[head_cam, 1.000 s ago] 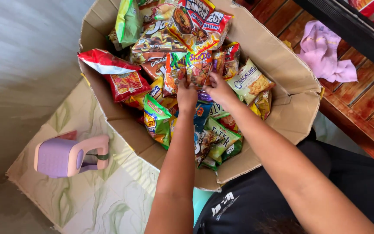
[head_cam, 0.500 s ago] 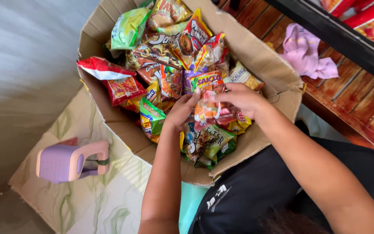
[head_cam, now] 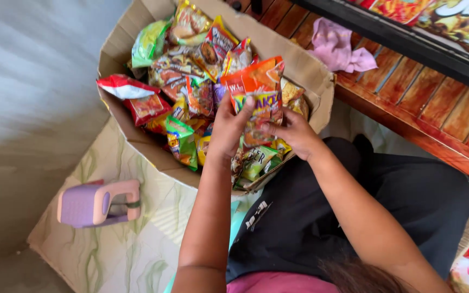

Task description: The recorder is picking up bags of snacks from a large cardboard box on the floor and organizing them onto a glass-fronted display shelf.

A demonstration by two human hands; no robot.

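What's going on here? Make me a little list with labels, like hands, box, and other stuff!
left hand: left hand holds the orange snack packet by its left side
right hand: right hand pinches the same packet's lower right edge
packet: lifted above the pile, upright
box: open cardboard box full of colourful snack bags
under box: pale green patterned mat
on mat: lilac and pink plastic tool, left of the arms
behind box: pink cloth on a wooden bench
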